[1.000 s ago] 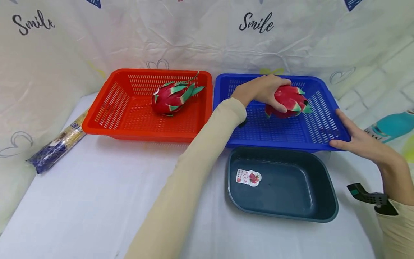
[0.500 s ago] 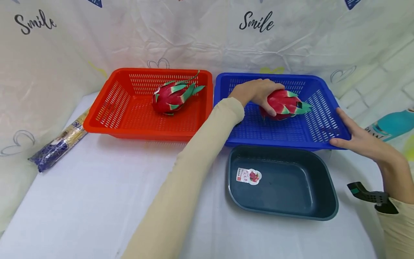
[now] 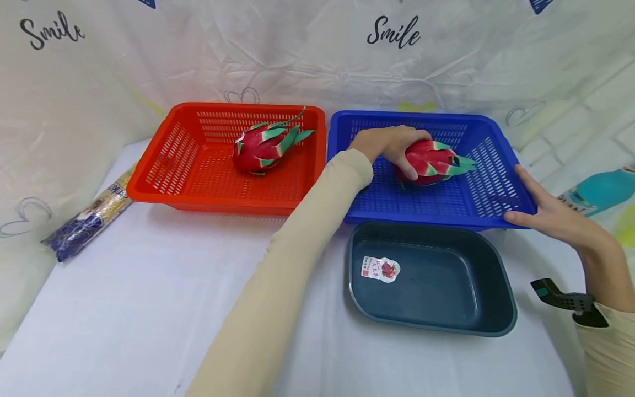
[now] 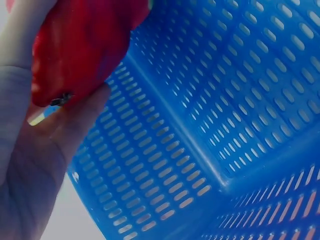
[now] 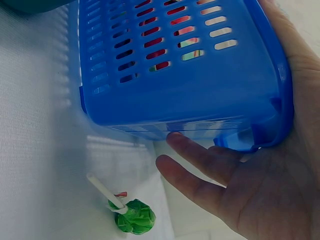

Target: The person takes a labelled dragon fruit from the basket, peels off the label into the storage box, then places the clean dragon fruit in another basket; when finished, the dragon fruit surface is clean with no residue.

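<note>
My left hand (image 3: 394, 148) grips a red dragon fruit (image 3: 431, 161) with green-tipped scales, inside the blue slotted basket (image 3: 412, 209). In the left wrist view, thumb and fingers wrap the stem end of the fruit; whether it touches the basket floor is hard to tell. At the basket's right end, my right hand (image 3: 553, 215) holds the rim, its fingers under the outside in the right wrist view. A second dragon fruit (image 3: 260, 149) lies in the red slotted basket (image 3: 228, 207) on the left.
A dark teal basin (image 3: 426, 300) with a dragon fruit sticker (image 3: 380, 269) stands before the blue basket. A long blue-and-gold packet (image 3: 91, 220) lies at the left, a turquoise bottle (image 3: 602, 190) at the right. A green-wrapped lollipop (image 5: 136, 217) lies behind the blue basket's right end.
My left hand has moved the dragon fruit slightly left and down within the blue basket, and the fruit has turned a little. My right hand stays on the rim.
</note>
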{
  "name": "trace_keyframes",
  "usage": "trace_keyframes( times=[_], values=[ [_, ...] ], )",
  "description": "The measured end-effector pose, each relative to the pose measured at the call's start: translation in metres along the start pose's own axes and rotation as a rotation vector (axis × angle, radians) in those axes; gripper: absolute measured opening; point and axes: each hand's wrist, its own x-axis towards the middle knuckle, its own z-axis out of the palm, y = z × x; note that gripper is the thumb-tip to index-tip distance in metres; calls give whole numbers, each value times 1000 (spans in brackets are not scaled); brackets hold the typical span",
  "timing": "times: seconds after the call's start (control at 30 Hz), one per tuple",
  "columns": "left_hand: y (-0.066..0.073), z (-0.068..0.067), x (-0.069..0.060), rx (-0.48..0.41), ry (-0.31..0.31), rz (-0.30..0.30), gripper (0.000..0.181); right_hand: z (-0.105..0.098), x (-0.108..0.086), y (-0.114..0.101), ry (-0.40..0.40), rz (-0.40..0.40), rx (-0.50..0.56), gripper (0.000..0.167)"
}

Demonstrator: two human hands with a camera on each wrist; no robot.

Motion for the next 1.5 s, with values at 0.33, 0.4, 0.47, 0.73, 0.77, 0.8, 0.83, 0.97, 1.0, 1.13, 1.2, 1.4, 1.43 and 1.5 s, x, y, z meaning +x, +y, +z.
trace_keyframes(
  times=[0.33, 0.4, 0.47, 0.73, 0.77, 0.8, 0.83, 0.97, 1.0, 1.13, 1.2, 1.4, 1.43, 1.5],
  values=[
    [11, -4, -11, -39, -85, -108, 97, 0, 0, -1, -2, -3, -5, 92],
    [12, -5, -13, -30, -97, -126, 97, 1, 0, -1, -3, 3, -10, 93],
    [14, -5, -14, -19, -103, -135, 97, 1, 1, -1, -1, 4, -13, 93],
    [17, -6, -17, -3, -105, -173, 97, 2, 1, -2, -1, 0, -22, 95],
    [16, -6, -17, -5, -106, -178, 96, 2, 1, -2, -2, 2, -26, 95],
    [16, -6, -17, -8, -106, -178, 96, 2, 1, -1, -1, 2, -29, 96],
    [16, -6, -17, -12, -104, -179, 95, 2, 1, -1, 2, 3, -33, 96],
    [17, -7, -17, 35, -104, -180, 94, 2, 0, -2, 9, 7, -36, 96],
    [18, -8, -16, 57, -107, -179, 94, 2, 0, -2, 11, 9, -38, 97],
    [21, -8, -15, 133, -128, -183, 95, 4, 0, -1, 10, 15, -33, 97],
    [22, -8, -15, 152, -138, -195, 96, 4, 0, 0, 11, 19, -39, 98],
    [22, -9, -16, 155, -140, -217, 96, 4, 0, 0, 16, 10, -30, 96],
    [21, -10, -17, 154, -138, -216, 96, 4, 1, 0, 18, 9, -29, 96],
    [20, -11, -17, 156, -138, -214, 97, 3, 1, -1, 19, 10, -30, 96]
  ],
)
